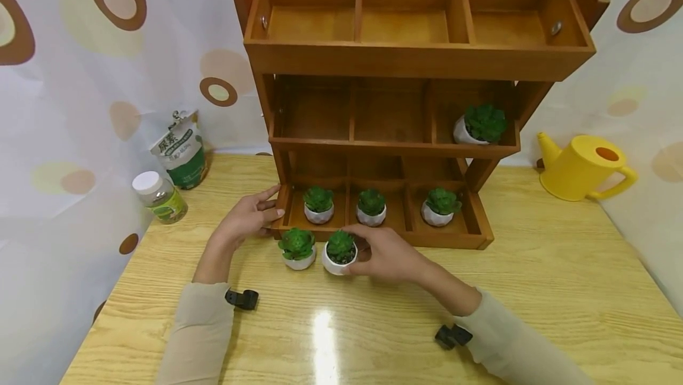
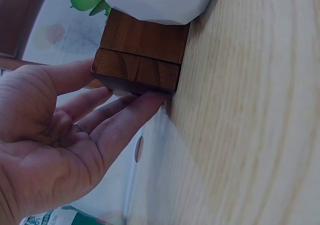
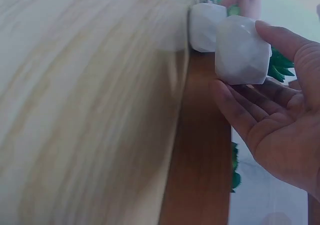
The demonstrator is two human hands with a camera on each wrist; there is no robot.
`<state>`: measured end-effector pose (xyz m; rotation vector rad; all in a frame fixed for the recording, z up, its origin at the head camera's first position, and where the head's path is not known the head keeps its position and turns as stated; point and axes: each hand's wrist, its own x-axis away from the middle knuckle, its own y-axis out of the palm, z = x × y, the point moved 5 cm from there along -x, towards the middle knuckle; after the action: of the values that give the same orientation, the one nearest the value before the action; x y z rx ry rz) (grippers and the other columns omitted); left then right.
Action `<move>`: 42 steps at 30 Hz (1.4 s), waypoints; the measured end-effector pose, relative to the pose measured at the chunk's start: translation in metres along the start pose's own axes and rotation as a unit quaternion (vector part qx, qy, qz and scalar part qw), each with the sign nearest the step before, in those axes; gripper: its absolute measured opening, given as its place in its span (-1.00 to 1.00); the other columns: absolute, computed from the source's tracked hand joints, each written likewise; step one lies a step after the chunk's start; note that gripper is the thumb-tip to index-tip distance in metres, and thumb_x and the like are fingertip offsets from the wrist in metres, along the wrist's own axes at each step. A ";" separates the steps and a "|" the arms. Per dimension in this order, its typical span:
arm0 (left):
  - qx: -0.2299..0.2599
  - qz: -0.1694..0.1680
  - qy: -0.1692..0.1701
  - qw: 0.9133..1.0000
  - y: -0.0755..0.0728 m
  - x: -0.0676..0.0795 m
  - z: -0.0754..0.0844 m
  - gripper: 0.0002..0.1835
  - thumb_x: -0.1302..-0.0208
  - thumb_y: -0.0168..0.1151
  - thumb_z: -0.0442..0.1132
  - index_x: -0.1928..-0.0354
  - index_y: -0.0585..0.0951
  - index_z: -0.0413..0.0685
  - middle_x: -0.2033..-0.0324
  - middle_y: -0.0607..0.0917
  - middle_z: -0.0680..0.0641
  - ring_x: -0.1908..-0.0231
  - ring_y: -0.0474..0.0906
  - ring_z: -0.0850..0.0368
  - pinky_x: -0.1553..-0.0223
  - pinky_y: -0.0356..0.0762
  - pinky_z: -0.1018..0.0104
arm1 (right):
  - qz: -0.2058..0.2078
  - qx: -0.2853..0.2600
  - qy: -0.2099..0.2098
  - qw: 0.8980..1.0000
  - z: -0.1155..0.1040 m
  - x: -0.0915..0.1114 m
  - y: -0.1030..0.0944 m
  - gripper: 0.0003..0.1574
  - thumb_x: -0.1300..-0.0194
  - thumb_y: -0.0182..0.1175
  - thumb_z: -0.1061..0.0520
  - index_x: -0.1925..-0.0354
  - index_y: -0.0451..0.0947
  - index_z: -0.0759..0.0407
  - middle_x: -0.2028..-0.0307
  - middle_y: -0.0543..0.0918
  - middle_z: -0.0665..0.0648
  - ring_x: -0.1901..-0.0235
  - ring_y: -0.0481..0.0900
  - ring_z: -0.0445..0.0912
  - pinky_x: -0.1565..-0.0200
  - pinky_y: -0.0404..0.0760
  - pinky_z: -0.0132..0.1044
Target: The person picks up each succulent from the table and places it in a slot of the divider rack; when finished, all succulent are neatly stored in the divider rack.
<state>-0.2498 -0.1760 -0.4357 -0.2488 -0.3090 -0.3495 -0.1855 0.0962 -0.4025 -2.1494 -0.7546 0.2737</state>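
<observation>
Between thumb and fingers, my right hand pinches a potted succulent by its white faceted pot. In the right wrist view this white pot hangs above the tabletop, in front of the shelf's lower front board. A second succulent stands on the table just to its left. My left hand touches the lower left end of the brown wooden shelf, fingers extended. The left wrist view shows the thumb at the upper edge of the shelf end and fingertips against its side.
Three succulents occupy the bottom tier, including one on the right; another succulent sits in the middle tier. A white-lidded jar and green-white pouch stand left. A yellow watering can stands right on the wooden table.
</observation>
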 end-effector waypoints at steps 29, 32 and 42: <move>-0.018 0.010 0.000 1.000 0.001 -0.001 0.001 -0.26 -0.55 0.09 -0.24 -0.63 0.02 0.17 -0.52 0.23 -0.32 -0.39 0.38 -0.29 -0.22 0.53 -0.20 | 0.123 -0.027 0.000 0.992 -0.041 0.027 -0.137 -0.17 -0.24 0.46 -0.07 -0.40 0.42 0.03 -0.05 0.73 0.05 -0.02 0.72 -0.08 -0.06 0.69 -0.04; -0.018 0.009 0.003 1.000 0.001 -0.001 0.002 -0.26 -0.55 0.09 -0.24 -0.63 0.02 0.16 -0.52 0.23 -0.32 -0.38 0.40 -0.29 -0.22 0.53 -0.19 | 0.147 -0.009 -0.003 0.989 -0.048 0.027 -0.155 -0.18 -0.24 0.47 -0.05 -0.40 0.43 0.04 -0.05 0.73 0.08 -0.03 0.73 -0.06 -0.06 0.69 -0.05; -0.019 0.006 0.001 1.000 0.000 0.001 0.001 -0.26 -0.55 0.09 -0.24 -0.63 0.02 0.17 -0.53 0.19 -0.35 -0.41 0.35 -0.31 -0.21 0.52 -0.22 | 0.194 0.004 0.034 0.980 -0.050 0.018 -0.195 -0.15 -0.25 0.45 -0.11 -0.41 0.41 0.04 -0.05 0.71 0.12 -0.03 0.72 -0.02 0.06 0.63 -0.51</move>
<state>-0.2499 -0.1761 -0.4342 -0.2871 -0.2997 -0.3435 -0.2322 0.1690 -0.2195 -2.2758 -0.2893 0.4007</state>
